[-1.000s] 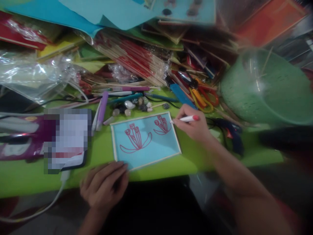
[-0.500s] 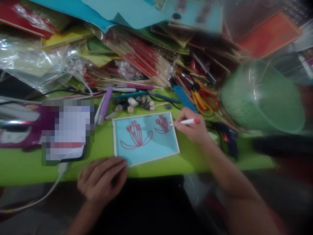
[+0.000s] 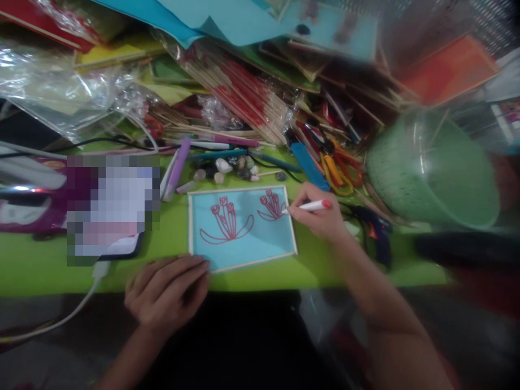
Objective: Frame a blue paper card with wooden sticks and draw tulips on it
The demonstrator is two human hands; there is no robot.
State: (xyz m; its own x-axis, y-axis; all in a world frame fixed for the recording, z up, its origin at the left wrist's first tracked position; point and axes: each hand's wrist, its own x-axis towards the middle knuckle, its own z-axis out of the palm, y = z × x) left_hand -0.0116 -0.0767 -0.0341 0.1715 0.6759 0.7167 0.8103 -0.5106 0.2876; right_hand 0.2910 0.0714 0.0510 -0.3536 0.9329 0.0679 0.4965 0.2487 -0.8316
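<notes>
A blue card [image 3: 252,252] with a pale stick border lies flat on the green table. Red line drawings of tulip-like flowers with leaves mark it: a larger clump [image 3: 229,222] on the left, a smaller one [image 3: 270,206] at the upper right. My right hand [image 3: 323,219] grips a white marker [image 3: 311,206] with a red end, its tip at the right leaf of the smaller clump. Over the card's lower left corner, my left hand [image 3: 168,292] has its fingers closed together, pinching the edge; its thumb is partly hidden.
Pebbles [image 3: 221,167], pens and a purple marker [image 3: 179,168] lie behind the card. To the left is a phone [image 3: 117,211] with a white cable. Scissors [image 3: 339,168], a glue gun [image 3: 379,233] and a green basin [image 3: 430,168] stand right. Wooden sticks [image 3: 239,97] are piled behind.
The marker tip has moved slightly down along the smaller clump's right leaf, where more red line shows. My left hand stays on the corner. The whole view has shifted a little.
</notes>
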